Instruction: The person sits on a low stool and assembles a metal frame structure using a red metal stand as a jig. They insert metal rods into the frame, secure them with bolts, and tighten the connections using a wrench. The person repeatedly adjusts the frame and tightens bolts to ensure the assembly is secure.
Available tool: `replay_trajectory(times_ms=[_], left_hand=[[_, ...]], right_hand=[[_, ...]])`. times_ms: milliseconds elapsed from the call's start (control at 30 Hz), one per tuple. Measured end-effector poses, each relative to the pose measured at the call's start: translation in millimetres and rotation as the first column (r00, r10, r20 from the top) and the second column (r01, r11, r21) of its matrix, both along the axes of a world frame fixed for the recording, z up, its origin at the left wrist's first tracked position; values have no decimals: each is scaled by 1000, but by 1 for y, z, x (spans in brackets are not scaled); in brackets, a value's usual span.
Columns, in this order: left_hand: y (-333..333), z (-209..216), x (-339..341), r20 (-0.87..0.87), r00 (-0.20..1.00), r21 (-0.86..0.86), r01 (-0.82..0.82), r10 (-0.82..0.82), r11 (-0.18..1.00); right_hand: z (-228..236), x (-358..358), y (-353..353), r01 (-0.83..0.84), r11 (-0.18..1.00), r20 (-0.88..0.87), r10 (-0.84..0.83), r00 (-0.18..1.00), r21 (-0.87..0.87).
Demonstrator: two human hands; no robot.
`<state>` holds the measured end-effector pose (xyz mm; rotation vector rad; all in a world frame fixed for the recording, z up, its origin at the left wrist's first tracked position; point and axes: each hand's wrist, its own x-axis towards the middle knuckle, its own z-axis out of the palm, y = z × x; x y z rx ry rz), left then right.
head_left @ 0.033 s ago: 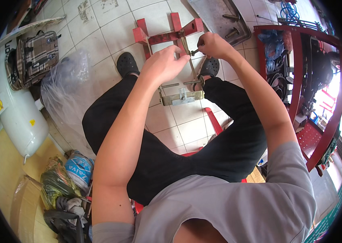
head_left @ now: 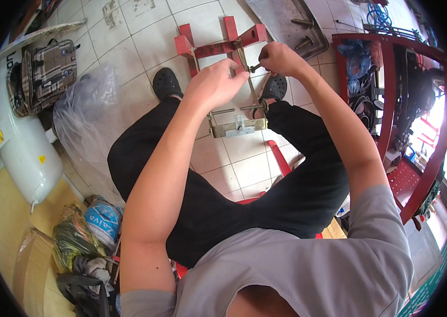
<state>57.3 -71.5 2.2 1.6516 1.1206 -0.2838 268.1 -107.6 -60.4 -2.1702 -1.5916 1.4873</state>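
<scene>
A metal frame with long thin side arms and a pale crossbar (head_left: 226, 130) leans between my feet. Its far end meets a red metal stand (head_left: 217, 49) on the floor. My left hand (head_left: 214, 83) reaches over the frame just in front of the stand; its fingers curl down and what they grip is hidden beneath them. My right hand (head_left: 282, 59) is closed on a short dark metal tool (head_left: 255, 68), whose tip meets the frame's right arm close to my left thumb. The tool's exact kind cannot be told.
A metal tray (head_left: 316, 41) with loose bolts lies at far right. A dark red shelf frame (head_left: 387, 100) with cables and bags stands on the right. A white tank (head_left: 28, 158), a plaid bag (head_left: 51, 71) and clear plastic sheeting (head_left: 88, 113) are on the left.
</scene>
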Motion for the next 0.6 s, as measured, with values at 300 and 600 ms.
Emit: replay_trajectory(times_ms=[300,600], left_hand=[[0,1,0,-7,1000,9,7,-7,1000],[0,1,0,-12,1000,10,15,-15,1000]], right_hand=[[2,4,0,88,996,-30,-88,996,-2],[-5,3,-1,95,995,7,-95,995,13]])
